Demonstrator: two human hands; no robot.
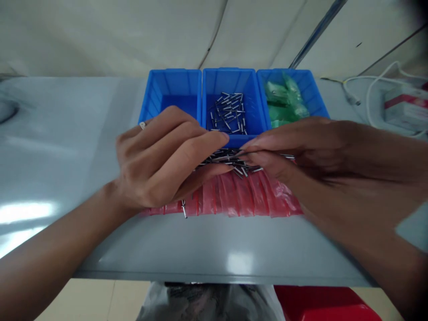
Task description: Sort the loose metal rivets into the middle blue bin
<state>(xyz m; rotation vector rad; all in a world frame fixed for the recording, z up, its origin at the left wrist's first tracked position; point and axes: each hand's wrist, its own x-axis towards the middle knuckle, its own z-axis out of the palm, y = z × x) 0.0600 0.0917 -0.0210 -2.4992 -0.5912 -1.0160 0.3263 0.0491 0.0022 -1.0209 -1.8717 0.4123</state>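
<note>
My left hand, with a ring on one finger, is closed above a pile of metal rivets; its thumb and index finger come near each other at the pile, and what they hold is too small to tell. From the right, my right hand pinches a thin, pale metallic piece between thumb and forefinger, at the same height. Red plastic bags lie in a row under both hands. One rivet rests on the bags' front edge at the left.
Behind the hands stand three blue bins: the left bin looks bare inside, the middle bin holds rivets, the right one green plastic bags. A white-and-red box and white cable are at right. A red stool is below.
</note>
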